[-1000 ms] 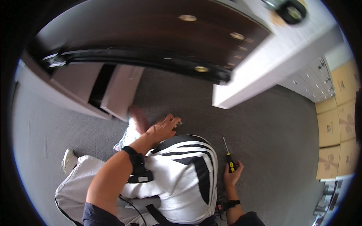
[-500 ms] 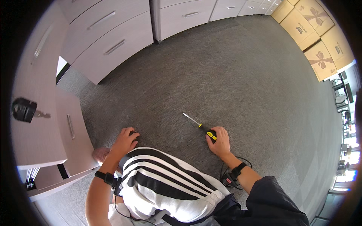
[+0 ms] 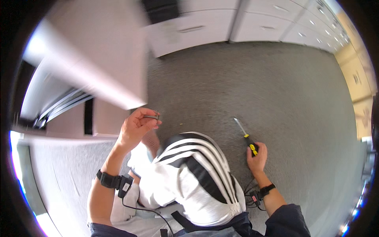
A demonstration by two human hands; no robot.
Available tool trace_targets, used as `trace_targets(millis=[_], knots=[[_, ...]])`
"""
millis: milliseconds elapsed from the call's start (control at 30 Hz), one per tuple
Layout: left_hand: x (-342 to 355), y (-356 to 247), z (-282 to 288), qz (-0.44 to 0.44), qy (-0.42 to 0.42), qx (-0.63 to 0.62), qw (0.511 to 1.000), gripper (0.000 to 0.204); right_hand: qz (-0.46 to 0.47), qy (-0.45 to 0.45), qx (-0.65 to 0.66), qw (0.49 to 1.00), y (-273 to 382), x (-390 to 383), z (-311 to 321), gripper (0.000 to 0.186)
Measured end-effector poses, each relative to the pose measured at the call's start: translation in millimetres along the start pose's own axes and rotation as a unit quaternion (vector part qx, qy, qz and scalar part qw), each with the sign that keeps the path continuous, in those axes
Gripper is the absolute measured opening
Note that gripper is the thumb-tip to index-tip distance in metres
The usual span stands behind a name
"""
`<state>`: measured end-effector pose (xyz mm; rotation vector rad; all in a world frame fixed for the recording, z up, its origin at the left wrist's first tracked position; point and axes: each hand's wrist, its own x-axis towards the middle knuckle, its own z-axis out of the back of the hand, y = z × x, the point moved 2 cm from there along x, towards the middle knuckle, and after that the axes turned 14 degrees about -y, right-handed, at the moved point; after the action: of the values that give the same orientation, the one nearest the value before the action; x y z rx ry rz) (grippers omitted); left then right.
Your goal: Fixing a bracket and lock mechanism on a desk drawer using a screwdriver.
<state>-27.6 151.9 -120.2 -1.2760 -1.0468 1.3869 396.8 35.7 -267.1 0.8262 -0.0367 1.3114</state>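
My left hand (image 3: 137, 126) is raised beside the lower edge of a pale, blurred cabinet panel (image 3: 114, 63), fingers closed around a small metal piece (image 3: 152, 116) whose exact shape is unclear. My right hand (image 3: 257, 158) grips a black and yellow screwdriver (image 3: 249, 143) near the floor, its blade pointing forward. Between my arms is my bent leg in white trousers with black stripes (image 3: 193, 170). At the left, an open cabinet part with metal runners (image 3: 65, 103) shows behind and below the panel. Black devices are strapped to both wrists.
Pale drawer units with bar handles (image 3: 260, 15) line the far side. Cardboard boxes (image 3: 352, 71) are stacked along the right edge. Grey carpet (image 3: 300, 98) lies under me. A loose cable loops by my right wrist.
My view has swung about, blurring the cabinet. My left hand has risen from the floor beside my knee and now holds a small metal piece. My right hand keeps the screwdriver.
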Motion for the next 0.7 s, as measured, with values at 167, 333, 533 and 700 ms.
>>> trace_targets(millis=[167,333,533,700], knots=[[-99,-47,61,-0.031,-0.081,-0.117,0.989,0.028,0.012,0.003,0.008,1.0,0,-8,-4,0.032],[-177,-57,109,-0.022,-0.159,-0.275,0.948,0.025,0.001,-0.005,-0.007,1.0,-7,-16,-9,0.034],[-226,-47,137,-0.065,-0.217,-0.416,0.881,0.03,-0.085,0.018,0.0,0.996,-21,-17,-16,0.037],[-245,-37,131,-0.096,-0.227,-0.448,0.859,0.042,-0.121,0.032,-0.017,0.992,-13,-26,-22,0.038]])
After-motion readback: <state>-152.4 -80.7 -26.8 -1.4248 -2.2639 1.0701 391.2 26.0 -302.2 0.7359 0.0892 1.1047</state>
